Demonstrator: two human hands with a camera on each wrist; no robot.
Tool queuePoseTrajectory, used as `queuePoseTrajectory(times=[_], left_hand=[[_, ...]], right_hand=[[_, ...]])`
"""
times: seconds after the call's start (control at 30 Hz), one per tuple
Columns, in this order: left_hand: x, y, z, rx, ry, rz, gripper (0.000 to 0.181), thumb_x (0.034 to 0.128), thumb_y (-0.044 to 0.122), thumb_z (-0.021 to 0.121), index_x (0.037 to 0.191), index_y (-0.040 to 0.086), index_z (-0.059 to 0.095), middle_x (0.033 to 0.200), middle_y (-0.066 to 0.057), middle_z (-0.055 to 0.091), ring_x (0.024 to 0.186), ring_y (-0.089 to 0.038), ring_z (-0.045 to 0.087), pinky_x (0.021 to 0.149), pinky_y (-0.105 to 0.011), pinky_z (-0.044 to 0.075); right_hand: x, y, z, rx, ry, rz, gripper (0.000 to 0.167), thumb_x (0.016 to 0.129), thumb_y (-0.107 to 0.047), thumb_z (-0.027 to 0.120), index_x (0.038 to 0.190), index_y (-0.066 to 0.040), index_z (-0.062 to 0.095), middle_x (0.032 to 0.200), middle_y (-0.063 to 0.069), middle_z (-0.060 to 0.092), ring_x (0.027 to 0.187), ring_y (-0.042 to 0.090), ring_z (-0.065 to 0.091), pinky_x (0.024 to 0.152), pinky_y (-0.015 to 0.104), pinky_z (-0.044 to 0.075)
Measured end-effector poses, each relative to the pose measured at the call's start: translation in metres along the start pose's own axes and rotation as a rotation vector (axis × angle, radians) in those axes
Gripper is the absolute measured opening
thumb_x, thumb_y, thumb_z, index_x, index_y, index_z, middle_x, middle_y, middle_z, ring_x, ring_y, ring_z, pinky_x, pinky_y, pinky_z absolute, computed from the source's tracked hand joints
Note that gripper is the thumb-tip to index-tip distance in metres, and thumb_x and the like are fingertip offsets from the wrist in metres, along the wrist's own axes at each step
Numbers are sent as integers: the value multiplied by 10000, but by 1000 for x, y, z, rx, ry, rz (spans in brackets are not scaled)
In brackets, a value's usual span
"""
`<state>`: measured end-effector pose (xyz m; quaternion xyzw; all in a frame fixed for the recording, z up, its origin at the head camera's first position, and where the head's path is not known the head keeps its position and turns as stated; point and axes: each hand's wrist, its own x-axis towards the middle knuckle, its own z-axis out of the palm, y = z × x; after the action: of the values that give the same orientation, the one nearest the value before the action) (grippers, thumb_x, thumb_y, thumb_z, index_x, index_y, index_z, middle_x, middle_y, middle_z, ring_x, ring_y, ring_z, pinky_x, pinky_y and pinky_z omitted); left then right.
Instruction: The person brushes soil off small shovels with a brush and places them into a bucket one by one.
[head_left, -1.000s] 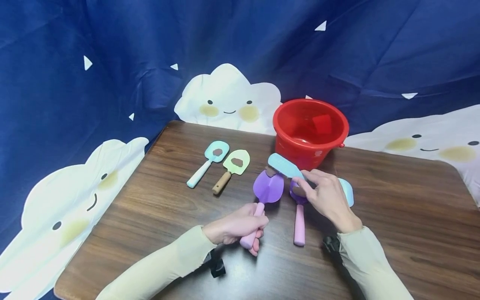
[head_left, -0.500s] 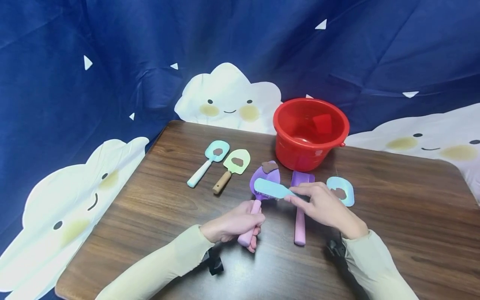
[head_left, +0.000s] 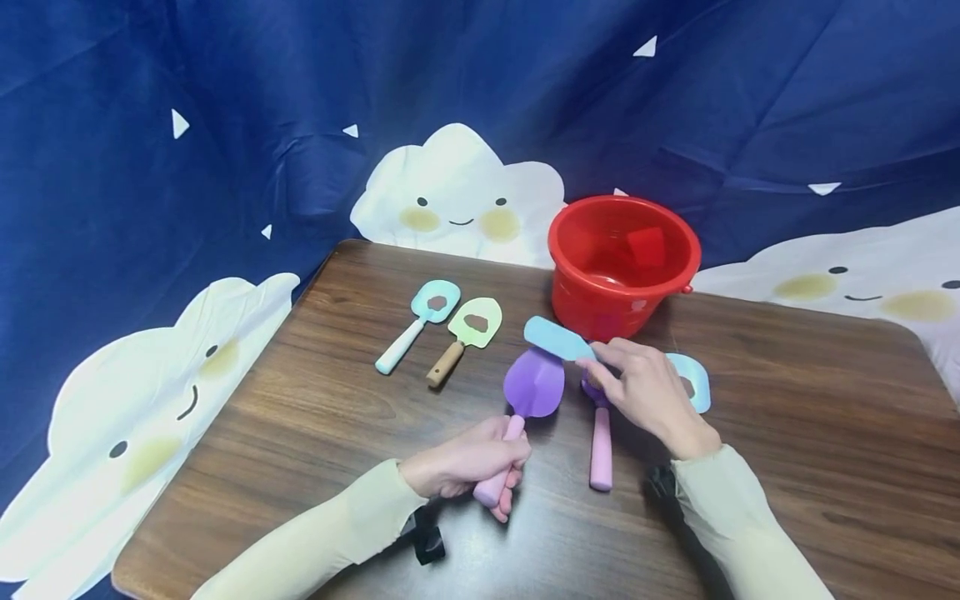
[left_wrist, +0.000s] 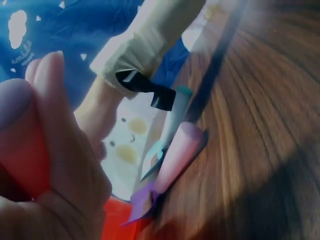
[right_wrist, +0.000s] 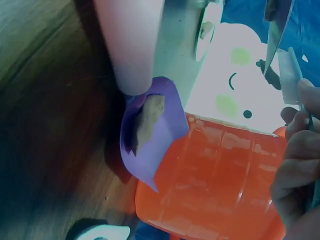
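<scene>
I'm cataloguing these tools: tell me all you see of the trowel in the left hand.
The trowel has a rounded purple blade and cylindrical pink handle, plastic-looking. The left hand grips the handle, holding it above the table, blade pointing away from the person. A brown piece shows at the blade's tip; a blue brush overlaps that end in the head view, contact unclear.

purple shovel (head_left: 534, 385): pink-handled, held aloft | light-blue brush (head_left: 557, 338): held at shovel's far edge
</scene>
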<state>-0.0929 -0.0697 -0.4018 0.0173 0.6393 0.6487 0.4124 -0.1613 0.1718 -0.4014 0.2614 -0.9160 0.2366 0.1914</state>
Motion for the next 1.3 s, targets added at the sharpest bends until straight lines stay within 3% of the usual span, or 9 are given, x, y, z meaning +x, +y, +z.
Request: queuePoseTrajectory(times=[0.07,0.2,0.33,0.43,0.63,0.87,1.03,1.3], left_hand=[[0,0,-1,-12,4,3,51,808,51,425,852,27,413,556,-34,459,354,-147,532,412,-327,553],[0,1,-4,-28,8,4,44,811,47,410,852,34,406,557,-29,454,360,-130,534,418,-317,554],[1,-1,-6,-30,-1,4,32,811,35,399,838,48,410,560,-24,453,363,-127,540,421,-315,555],[1,-1,-6,-26,5,9,51,816,38,408,864,54,401,570,-32,468,370,-130,547,426,-313,558],[1,2,-8,-23,2,30,68,818,40,413,882,18,405,577,-33,477,375,-134,552,432,-318,561],[3,3,-9,-15,10,39,87,820,53,431,899,56,393,581,-36,484,381,-143,561,435,-324,564],[5,2,-8,-18,17,50,114,827,52,447,913,62,373,568,-30,469,372,-147,554,422,-327,555],[6,6,-7,-12,20,41,138,828,32,434,926,76,349,572,-38,466,369,-150,547,420,-323,551]], right_hand=[[3,2,0,27,7,21,111,815,-226,760,856,-151,690,661,-55,520,591,89,466,544,246,441],[7,0,0,77,31,67,256,845,-199,727,1049,-45,723,724,31,639,653,187,591,651,361,553],[10,-4,-2,123,22,135,320,880,-206,687,1130,-7,693,845,113,713,786,279,675,766,466,571],[9,-9,-6,146,-32,170,307,887,-243,680,1129,-57,704,875,76,720,801,231,671,777,447,569],[1,-19,-15,194,-191,142,276,841,-284,733,1069,-129,733,838,-39,715,718,91,601,659,307,546],[-8,-23,-23,267,-312,189,160,831,-288,746,951,-188,712,640,-103,589,571,117,515,520,203,425],[-9,-25,-24,330,-386,198,126,855,-284,720,924,-184,685,632,-70,601,548,91,537,521,213,445],[-7,-32,-14,202,-384,135,230,848,-282,726,1019,-129,714,625,-104,578,536,44,480,532,198,438]])
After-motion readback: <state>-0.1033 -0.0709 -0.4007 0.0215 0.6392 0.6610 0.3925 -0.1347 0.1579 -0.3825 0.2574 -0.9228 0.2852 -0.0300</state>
